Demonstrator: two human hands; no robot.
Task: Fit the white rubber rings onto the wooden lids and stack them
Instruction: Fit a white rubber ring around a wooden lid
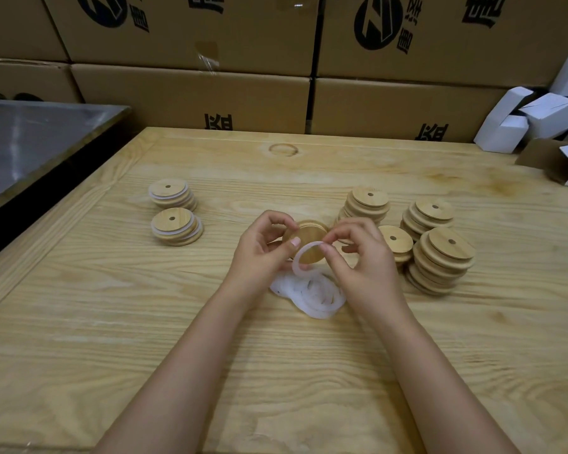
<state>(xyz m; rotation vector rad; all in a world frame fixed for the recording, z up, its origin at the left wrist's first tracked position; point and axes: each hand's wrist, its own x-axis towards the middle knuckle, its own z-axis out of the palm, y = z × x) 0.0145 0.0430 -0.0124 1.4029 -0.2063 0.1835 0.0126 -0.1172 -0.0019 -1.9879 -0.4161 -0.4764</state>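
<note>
Mid-surface, I see the loose rings (312,294) nearest me, soft and floppy. Above them my left grip (264,249) clasps a stiff, light lid (308,244) by its rim; my right grip (357,253) pinches one ring (300,268), stretching it on.

— Where are your arms?

— Both bare forearms reach forward from the near edge of the bench and draw together toward its middle.

— And each grip?

— My left hand (259,247) is curled, thumb across and fingers arched over. My right hand (361,253) pinches with thumb and forefinger, the other fingers bent, close beside the left.
</note>
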